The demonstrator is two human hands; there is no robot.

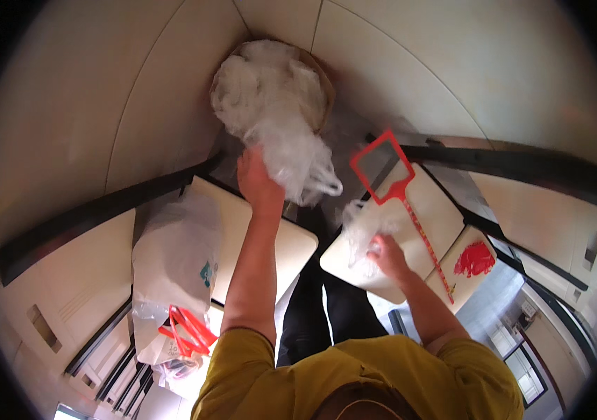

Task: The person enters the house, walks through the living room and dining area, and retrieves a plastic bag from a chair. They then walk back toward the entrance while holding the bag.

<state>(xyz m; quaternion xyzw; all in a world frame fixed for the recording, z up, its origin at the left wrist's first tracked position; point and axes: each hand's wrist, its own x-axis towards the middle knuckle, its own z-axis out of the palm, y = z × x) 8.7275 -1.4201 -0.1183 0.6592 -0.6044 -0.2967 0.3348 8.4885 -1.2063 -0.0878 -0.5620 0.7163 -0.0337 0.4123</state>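
the left hand (262,185) is touching bunched white bags (274,98), plastic partly hiding its fingers, grip unclear; the right hand (391,259) is pinching a crumpled translucent bag (363,231).

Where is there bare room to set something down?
Left panel: either side of the left forearm, right of the white bag. Right panel: right of the red handle, before the red patch. The right hand and small clear bag crowd its left.

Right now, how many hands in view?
2: left hand against the large whitish plastic bundle, right hand on the small clear plastic bag. No others visible; any could be hidden.
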